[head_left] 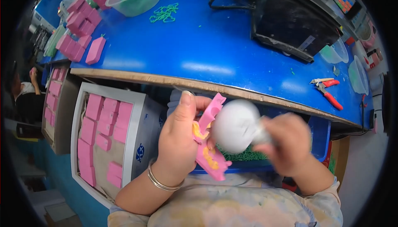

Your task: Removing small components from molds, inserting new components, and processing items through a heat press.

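Over the front edge of the table, my left hand [179,133] is closed round a pink rubbery mould [214,111]. The mould is spread apart, and yellow patches show on its inner faces. My right hand [289,142], smeared by motion, grips the narrow end of a white round-headed tool [237,126]. Its rounded head is right beside the mould; blur hides whether the two touch and what kind of tool it is. Under both hands, a blue bin [320,137] holds a heap of small green pieces [247,155].
Left of me, a white-rimmed crate [77,131] holds pink blocks. More pink blocks [83,19] stand on the blue table [195,44], near a clear tub [139,3] and loose green pieces [164,13]. Red-handled pliers [330,94] and a black machine [295,23] are right. A person [29,88] sits far left.
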The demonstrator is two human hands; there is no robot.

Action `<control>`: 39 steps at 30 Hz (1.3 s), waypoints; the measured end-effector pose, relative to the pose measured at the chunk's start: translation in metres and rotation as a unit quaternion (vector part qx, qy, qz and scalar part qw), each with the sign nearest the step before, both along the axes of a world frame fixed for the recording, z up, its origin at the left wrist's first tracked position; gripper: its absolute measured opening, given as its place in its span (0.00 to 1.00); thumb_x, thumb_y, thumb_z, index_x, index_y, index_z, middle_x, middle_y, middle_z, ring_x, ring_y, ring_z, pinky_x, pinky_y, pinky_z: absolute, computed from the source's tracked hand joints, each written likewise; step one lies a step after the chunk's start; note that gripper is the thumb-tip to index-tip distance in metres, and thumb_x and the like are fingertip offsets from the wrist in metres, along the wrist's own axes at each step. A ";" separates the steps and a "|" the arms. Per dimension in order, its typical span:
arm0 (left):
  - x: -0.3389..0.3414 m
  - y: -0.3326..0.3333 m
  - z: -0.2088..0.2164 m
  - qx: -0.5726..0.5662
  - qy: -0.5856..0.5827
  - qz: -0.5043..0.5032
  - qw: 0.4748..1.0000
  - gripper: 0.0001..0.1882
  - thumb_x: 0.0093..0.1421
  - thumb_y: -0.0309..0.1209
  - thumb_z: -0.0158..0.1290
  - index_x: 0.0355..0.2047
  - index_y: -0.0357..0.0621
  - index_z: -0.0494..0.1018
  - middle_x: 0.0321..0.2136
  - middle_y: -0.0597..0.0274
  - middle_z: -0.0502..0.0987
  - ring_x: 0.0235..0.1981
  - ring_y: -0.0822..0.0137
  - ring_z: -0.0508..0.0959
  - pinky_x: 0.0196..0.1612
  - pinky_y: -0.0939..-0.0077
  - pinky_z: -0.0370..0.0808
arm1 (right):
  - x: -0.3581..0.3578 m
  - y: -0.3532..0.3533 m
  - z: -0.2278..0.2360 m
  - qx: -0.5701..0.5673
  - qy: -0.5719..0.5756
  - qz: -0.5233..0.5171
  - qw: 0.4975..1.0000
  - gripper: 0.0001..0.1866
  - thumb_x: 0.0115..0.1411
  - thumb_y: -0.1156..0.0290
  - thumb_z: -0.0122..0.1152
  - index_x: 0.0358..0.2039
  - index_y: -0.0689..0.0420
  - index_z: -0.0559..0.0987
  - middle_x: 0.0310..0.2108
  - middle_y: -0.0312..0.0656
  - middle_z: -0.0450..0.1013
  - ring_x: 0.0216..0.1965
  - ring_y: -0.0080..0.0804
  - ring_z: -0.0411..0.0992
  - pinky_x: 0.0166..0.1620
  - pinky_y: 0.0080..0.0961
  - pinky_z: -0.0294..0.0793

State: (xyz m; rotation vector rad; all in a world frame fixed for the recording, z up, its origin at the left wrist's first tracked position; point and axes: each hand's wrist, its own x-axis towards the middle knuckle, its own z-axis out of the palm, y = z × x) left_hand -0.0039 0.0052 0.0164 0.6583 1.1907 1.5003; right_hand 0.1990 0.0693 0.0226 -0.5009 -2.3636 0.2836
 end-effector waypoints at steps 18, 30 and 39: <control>0.016 -0.004 0.012 -0.071 -0.466 -0.098 0.876 0.46 0.52 0.71 0.23 0.31 0.34 0.68 0.18 0.55 0.71 0.15 0.62 0.70 0.17 0.74 0.68 | -0.039 -0.008 -0.005 -0.155 0.119 0.036 0.980 0.19 0.42 0.68 0.68 0.33 0.63 0.74 0.29 0.43 0.70 0.28 0.38 0.69 0.32 0.29 0.69; 0.013 -0.007 0.003 -0.085 -0.469 -0.239 0.846 0.40 0.55 0.68 0.24 0.27 0.40 0.67 0.16 0.60 0.67 0.18 0.64 0.69 0.21 0.76 0.67 | -0.039 -0.004 -0.006 -0.311 0.095 0.109 0.939 0.13 0.51 0.71 0.60 0.36 0.62 0.73 0.40 0.50 0.66 0.42 0.46 0.65 0.47 0.34 0.63; 0.016 -0.019 -0.006 0.101 0.096 0.004 0.990 0.25 0.43 0.15 0.61 0.42 0.36 0.63 0.38 0.59 0.68 0.39 0.71 0.70 0.44 0.77 0.68 | -0.034 -0.021 -0.008 -0.490 0.162 0.002 0.857 0.11 0.57 0.71 0.55 0.37 0.63 0.68 0.26 0.45 0.66 0.25 0.34 0.67 0.28 0.26 0.67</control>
